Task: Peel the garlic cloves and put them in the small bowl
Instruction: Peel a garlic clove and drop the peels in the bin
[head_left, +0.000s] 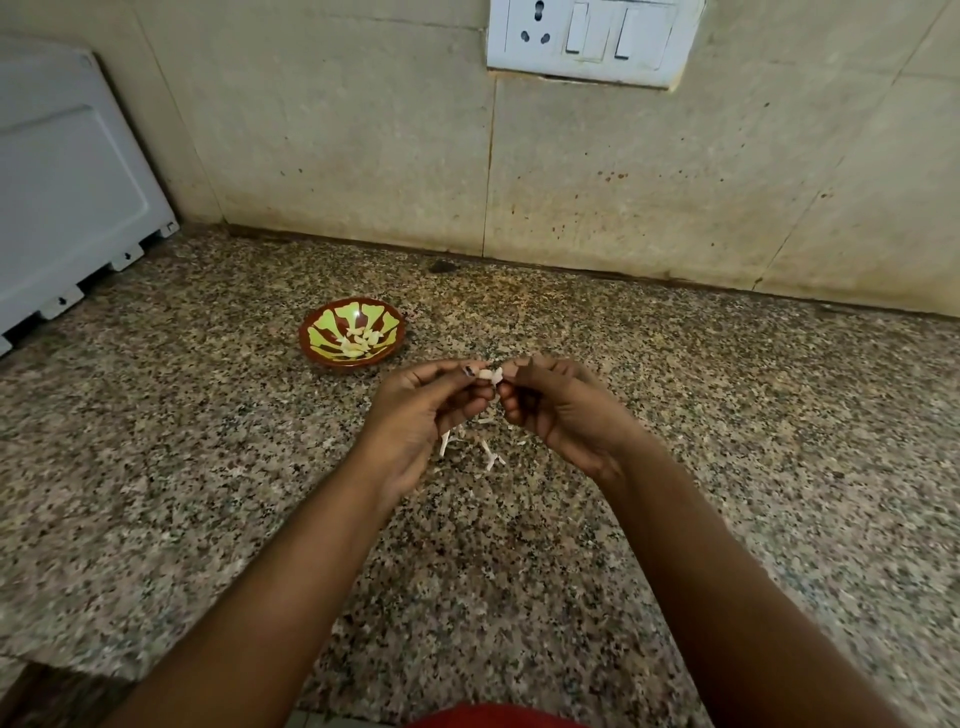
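Note:
A small brown bowl (318, 349) with a green pattern sits on the granite counter, left of and beyond my hands. Several peeled garlic cloves (358, 340) lie inside it. My left hand (415, 415) and my right hand (561, 415) meet above the counter, and both pinch one pale garlic clove (491, 375) between their fingertips. A bit of skin sticks up from the clove. Strips of garlic peel (488, 454) lie on the counter under and between my hands.
A white appliance (67, 208) stands at the back left on the speckled granite counter (727, 415). A beige tiled wall with a socket and switch plate (587, 39) rises behind. The counter's front edge runs at lower left.

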